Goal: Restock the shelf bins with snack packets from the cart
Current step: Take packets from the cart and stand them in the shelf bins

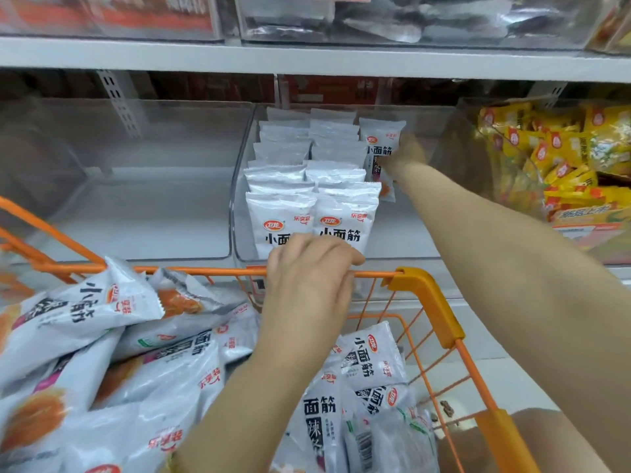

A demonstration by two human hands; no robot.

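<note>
Head view: the right hand (pixel 408 156) holds a white packet (pixel 379 142) upright, far right in the middle bin (pixel 415 257); the left hand (pixel 307 271) grips the rim of the orange cart (pixel 428 303), above loose packets (pixel 102 336).

One cart (pixel 426 302) carried about a dozen white packets (pixel 119 302), heaped so that those underneath could not be counted. Three clear bins stood side by side: left bin (pixel 136 110), middle bin (pixel 239 186), right bin (pixel 454 138). The middle bin held two rows: about eight packets in the left row (pixel 280 213) and about seven in the right row (pixel 345 213), the rear ones overlapping too closely to be sure. One lone packet (pixel 380 145) stood at its right edge. Yellow packets (pixel 563 148) in the right bin were too jumbled to count. Two upper bins (pixel 290 29) showed above. Two hands appeared: left hand (pixel 309 268), right hand (pixel 406 155).
</note>
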